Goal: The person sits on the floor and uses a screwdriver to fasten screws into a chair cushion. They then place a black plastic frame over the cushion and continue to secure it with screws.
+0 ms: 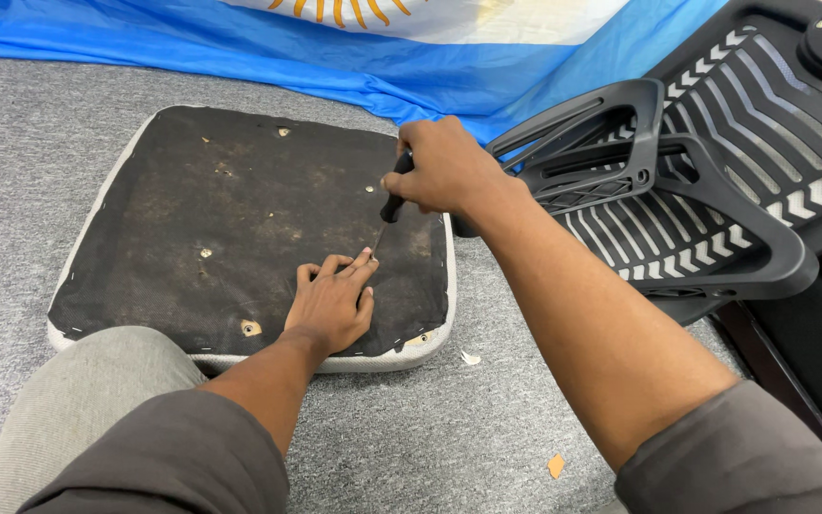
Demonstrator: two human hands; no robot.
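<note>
Nearest: your grey-trousered knee (97, 400) at lower left, both dark grey sleeves at the bottom edge, and small tan scraps (556, 464) scattered on the grey carpet (449, 438).

Next: your left hand (333, 303), palm down and fingers together, pressed flat on the near right part of the upturned square seat cushion (192, 219). The cushion has black fabric backing, stained brown in patches, and a pale grey stapled rim, and it lies on the carpet at centre left. Your left fingertips touch the spot where the tool tip meets the fabric.

Beyond: your right hand (440, 167), fist clamped around the black-handled screwdriver (394, 195). The tool is held nearly upright, its thin shaft pointing down onto the backing near the cushion's right edge.

Right: a black plastic chair backrest (715, 181) with a ribbed mesh of white chevron marks, lying tilted just beside the cushion.

Farthest: a blue and white cloth flag (430, 48) with a yellow sun emblem, spread across the carpet's far edge.
</note>
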